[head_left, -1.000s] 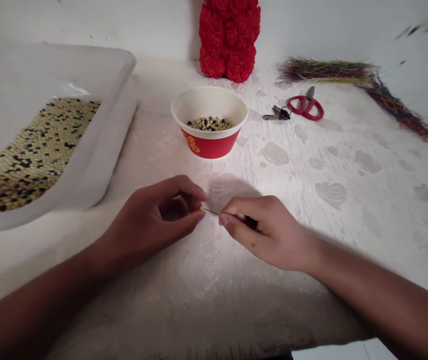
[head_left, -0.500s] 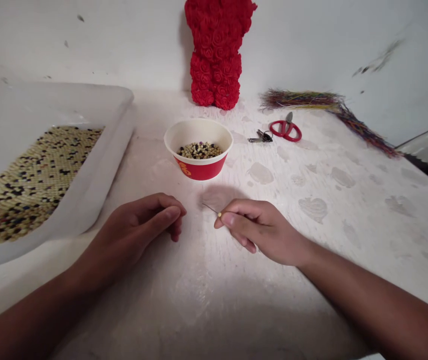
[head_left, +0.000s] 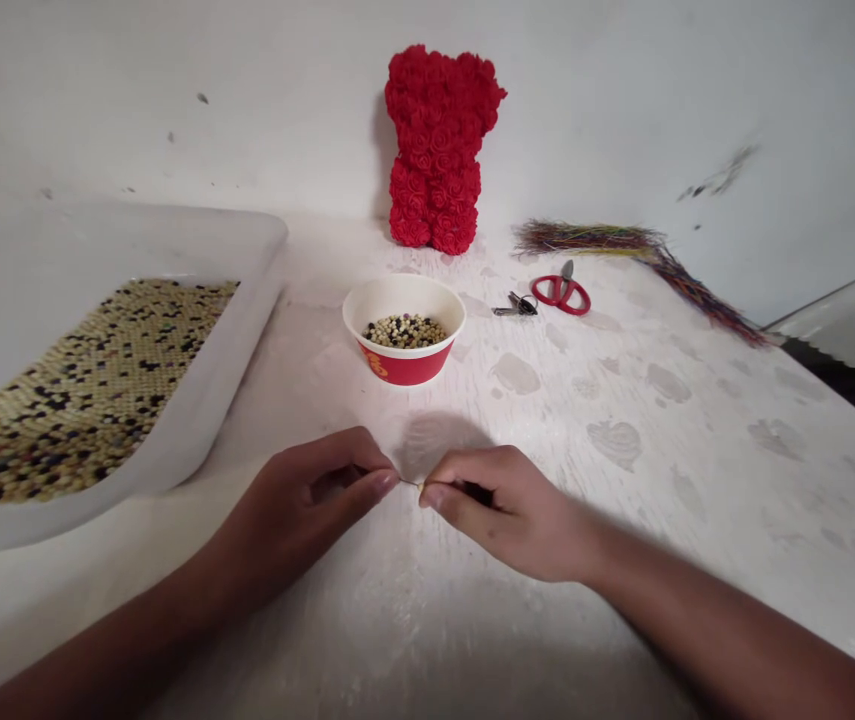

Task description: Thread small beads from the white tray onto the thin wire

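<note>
My left hand [head_left: 314, 505] and my right hand [head_left: 498, 510] meet low over the white table [head_left: 622, 470], both pinched. A thin needle [head_left: 410, 484] runs between the two pinches: my right thumb and forefinger hold its shaft, and my left fingertips close on its tip. Whether a bead sits under my left fingers is hidden. Just beyond the hands stands a red and white paper bowl [head_left: 404, 330] with several small cream and dark beads in it.
A white plastic tray [head_left: 239, 310] holding a woven beaded mat [head_left: 89, 385] lies at the left. At the back stand a red rose bear [head_left: 438, 150], red scissors [head_left: 562, 292], keys [head_left: 515, 305] and a bundle of coloured strands [head_left: 622, 245]. Another white tray [head_left: 847, 320] sits at the right edge.
Half a second ago my left hand was apart from the needle, which carried a bead at my right fingertips. Now my left hand has come back and pinches the needle's tip.
</note>
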Motion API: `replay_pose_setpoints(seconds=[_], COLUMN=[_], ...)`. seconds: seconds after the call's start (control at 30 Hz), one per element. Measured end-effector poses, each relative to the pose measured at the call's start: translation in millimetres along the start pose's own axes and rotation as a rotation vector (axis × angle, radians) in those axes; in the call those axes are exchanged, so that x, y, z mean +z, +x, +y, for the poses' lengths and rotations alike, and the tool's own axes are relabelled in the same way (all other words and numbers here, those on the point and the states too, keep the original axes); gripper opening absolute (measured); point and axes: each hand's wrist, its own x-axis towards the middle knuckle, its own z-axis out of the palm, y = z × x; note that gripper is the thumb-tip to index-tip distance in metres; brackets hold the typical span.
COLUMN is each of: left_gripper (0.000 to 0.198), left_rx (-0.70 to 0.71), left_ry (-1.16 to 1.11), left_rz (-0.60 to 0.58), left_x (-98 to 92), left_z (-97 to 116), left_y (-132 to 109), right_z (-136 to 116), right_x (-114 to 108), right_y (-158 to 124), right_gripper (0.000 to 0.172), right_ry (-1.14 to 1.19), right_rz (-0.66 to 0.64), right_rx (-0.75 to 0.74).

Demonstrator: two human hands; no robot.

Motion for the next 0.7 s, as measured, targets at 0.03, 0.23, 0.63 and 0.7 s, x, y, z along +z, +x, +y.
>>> replay_pose_setpoints(seconds=[0.03,0.23,0.63,0.7], left_gripper=[0.028,0.029,0.037,0.036], left_rx=[-0.002,0.016,-0.088,-0.108], left_ry=[0.014,0.024,-0.217,-0.351], left_rz=[0.000,-0.013,0.149,0.202], left_x=[0.2,2.4,-8.4,-10.2], left_z=[0,-2,-7,-6], left_y=[0,0,6,7], right_z=[-1,-5,-6,-24], right_x=[0,2,-10,-29], right_y=[0,1,-3,-13], right_gripper=[0.023,0.027,0.031,0.030], right_ry=[-0.003,-0.008,-0.059,-0.125], right_rz=[0.000,0.045,0.101,0.207], right_rx=[0.003,0.000,0.003,-0.005])
